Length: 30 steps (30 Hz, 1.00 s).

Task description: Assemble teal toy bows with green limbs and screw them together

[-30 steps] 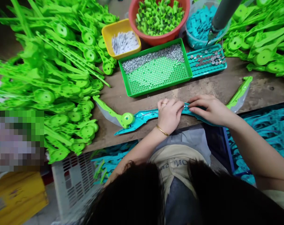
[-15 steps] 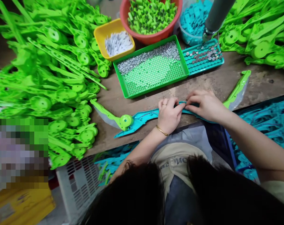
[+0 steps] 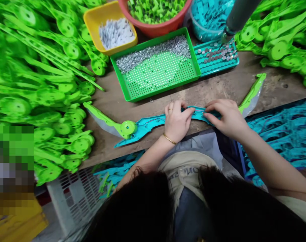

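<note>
Holding the open-faced blue frame (image 3: 153, 122) in the left hand (image 3: 177, 121), they've got green arms (image 3: 106, 118) at both ends, right hand (image 3: 227, 118) maybe pinching the unenclosed wire (image 3: 198, 111).

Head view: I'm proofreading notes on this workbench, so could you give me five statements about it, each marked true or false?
1. The left hand and the right hand are both at the curved blue part. True.
2. The gold bracelet is on the right wrist. False: the bracelet is on the left wrist.
3. The yellow bin holds pale pieces. True.
4. The red bowl is filled with metal discs. False: the red bowl holds small green pieces.
5. Small metal pieces cover the whole floor of the green tray. False: they are heaped along its far side, leaving much of the perforated floor bare.
</note>
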### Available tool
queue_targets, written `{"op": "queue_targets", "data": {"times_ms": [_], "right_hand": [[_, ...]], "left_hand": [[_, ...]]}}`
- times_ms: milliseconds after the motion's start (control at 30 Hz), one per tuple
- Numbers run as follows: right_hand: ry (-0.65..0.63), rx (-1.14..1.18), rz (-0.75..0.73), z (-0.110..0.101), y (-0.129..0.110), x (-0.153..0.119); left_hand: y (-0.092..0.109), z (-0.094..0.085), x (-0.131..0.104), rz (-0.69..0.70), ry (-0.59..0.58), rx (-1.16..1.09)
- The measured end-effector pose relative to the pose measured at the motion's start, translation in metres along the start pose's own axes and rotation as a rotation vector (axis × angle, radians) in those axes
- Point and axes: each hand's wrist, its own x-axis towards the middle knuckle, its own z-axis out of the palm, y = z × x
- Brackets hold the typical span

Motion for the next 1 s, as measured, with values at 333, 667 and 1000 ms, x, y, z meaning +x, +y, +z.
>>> {"op": "queue_targets", "data": {"times_ms": [333, 667, 1000], "right_hand": [[0.202, -0.221, -0.08, 0.016, -0.019, -0.016], [0.272, -0.09, -0.012, 0.034, -0.02, -0.022], [0.229, -0.148, -0.025, 0.021, -0.012, -0.013]], "left_hand": [[-0.002, 0.002, -0.002, 0.025, 0.062, 0.002], [0.001, 0.0, 0.001, -0.017, 0.005, -0.012], [0.001, -0.001, 0.001, -0.003, -0.022, 0.01]]}}
